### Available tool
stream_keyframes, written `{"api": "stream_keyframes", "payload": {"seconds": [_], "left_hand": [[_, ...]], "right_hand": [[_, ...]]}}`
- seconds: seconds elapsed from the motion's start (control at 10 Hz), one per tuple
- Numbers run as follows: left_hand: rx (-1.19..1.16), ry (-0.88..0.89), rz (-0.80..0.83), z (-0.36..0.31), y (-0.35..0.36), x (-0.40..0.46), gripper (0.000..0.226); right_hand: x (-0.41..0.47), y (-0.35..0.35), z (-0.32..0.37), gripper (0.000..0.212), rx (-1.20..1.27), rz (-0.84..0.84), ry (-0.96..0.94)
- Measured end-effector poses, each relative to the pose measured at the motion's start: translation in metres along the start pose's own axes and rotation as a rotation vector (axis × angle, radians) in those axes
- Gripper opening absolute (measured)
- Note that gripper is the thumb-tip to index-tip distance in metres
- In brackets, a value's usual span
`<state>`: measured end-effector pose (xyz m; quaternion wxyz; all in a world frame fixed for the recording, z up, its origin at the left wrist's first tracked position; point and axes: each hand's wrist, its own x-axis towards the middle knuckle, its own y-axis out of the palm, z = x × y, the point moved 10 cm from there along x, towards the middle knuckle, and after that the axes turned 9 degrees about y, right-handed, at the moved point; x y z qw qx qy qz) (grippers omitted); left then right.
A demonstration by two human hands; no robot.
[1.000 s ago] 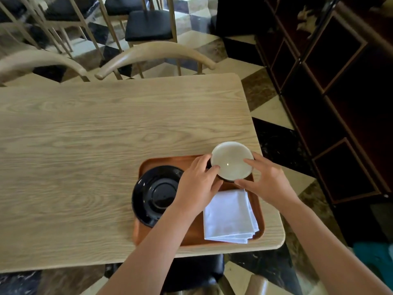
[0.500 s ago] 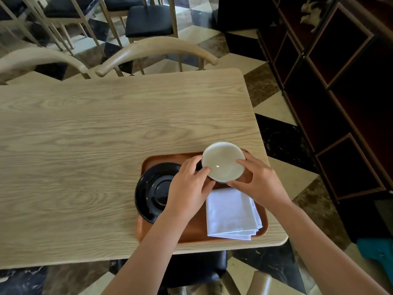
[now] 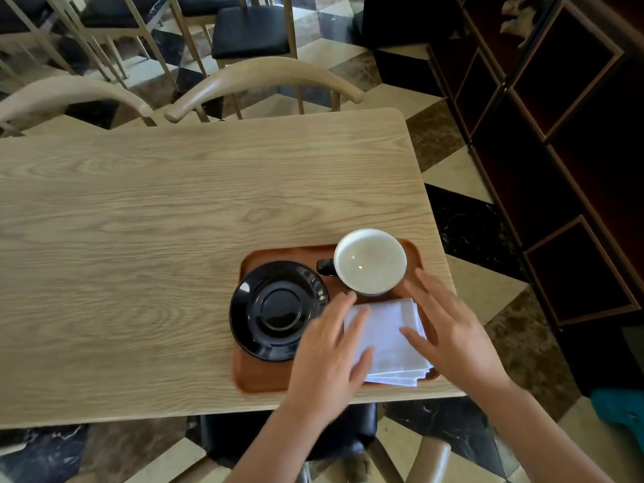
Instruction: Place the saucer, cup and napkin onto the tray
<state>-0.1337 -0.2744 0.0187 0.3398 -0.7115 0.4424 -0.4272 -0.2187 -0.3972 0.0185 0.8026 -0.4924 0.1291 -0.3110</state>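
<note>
Presently, lower centre of the frame: left hand (image 3: pixel 329 357), open, fingers spread and blurred, seen over the left edge of the napkin (image 3: pixel 388 338) and the right rim of the saucer (image 3: pixel 277 310); nothing is gripped, and contact cannot be told. Right hand (image 3: pixel 453 334), lower right of centre: open, fingers extended, with the thumb laid across the napkin's right part; nothing is held.

Napkin: white, folded, lying between the two hands on the tray (image 3: pixel 265 379), in its lower right part. Cup (image 3: pixel 370 261): white inside, dark handle to the left, standing in the tray's upper right corner, just above both sets of fingertips and apart from them. Saucer: black, in the tray's left half, its left rim overhanging the tray edge. Tray: brown, set on the table (image 3: pixel 139 238) at its lower right corner.
</note>
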Motion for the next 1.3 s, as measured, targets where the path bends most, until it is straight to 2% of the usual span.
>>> {"api": "stream_keyframes", "payload": {"seconds": [0.1, 0.2, 0.3, 0.6, 1.0, 1.1, 1.2, 1.3], "left_hand": [[0.053, 0.088, 0.142, -0.027, 0.031, -0.021, 0.044], [0.052, 0.046, 0.207, -0.028, 0.047, -0.024, 0.043], [0.055, 0.003, 0.240, -0.022, 0.052, -0.023, 0.047], [0.075, -0.029, 0.249, -0.006, 0.046, -0.028, 0.045], [0.044, -0.018, 0.248, -0.002, 0.050, -0.033, 0.044], [0.045, -0.021, 0.285, -0.001, 0.053, -0.033, 0.044], [0.054, -0.033, 0.406, 0.001, 0.060, -0.036, 0.047], [0.003, -0.076, 0.491, -0.004, 0.053, -0.037, 0.052]], "right_hand": [[-0.036, 0.019, -0.001, 0.056, -0.095, 0.106, -0.102], [-0.052, 0.035, -0.003, 0.059, -0.150, 0.180, -0.127], [-0.052, 0.036, -0.001, 0.055, -0.130, 0.169, -0.116], [-0.046, 0.041, 0.015, 0.053, -0.178, 0.105, -0.101], [-0.048, 0.047, 0.015, 0.051, -0.169, 0.122, -0.068], [-0.048, 0.047, 0.015, 0.052, -0.173, 0.172, -0.033], [-0.042, 0.042, 0.019, 0.051, -0.216, 0.208, -0.004], [-0.037, 0.039, 0.026, 0.052, -0.322, 0.337, 0.064]]}}
